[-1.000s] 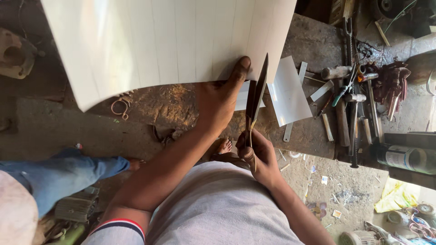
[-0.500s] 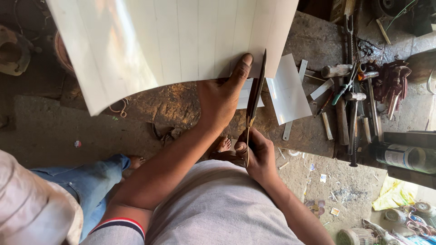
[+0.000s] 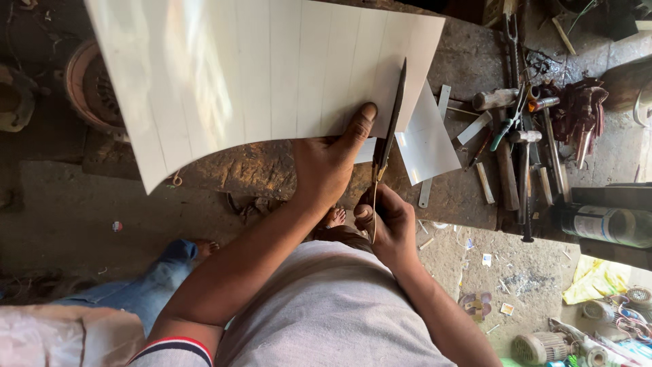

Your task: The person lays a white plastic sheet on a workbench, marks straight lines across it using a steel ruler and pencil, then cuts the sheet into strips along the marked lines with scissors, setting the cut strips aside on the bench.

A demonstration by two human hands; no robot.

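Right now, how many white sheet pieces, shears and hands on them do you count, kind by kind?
White sheet pieces: 2, the large sheet and a small offcut
Shears: 1, the long shears
Hands: 2, left hand on the sheet, right hand in a grip on the shears
Total: 5

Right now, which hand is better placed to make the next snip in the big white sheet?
The right hand: it grips the metal shears, whose blades lie along the white sheet. The left hand is pinning the sheet's edge.
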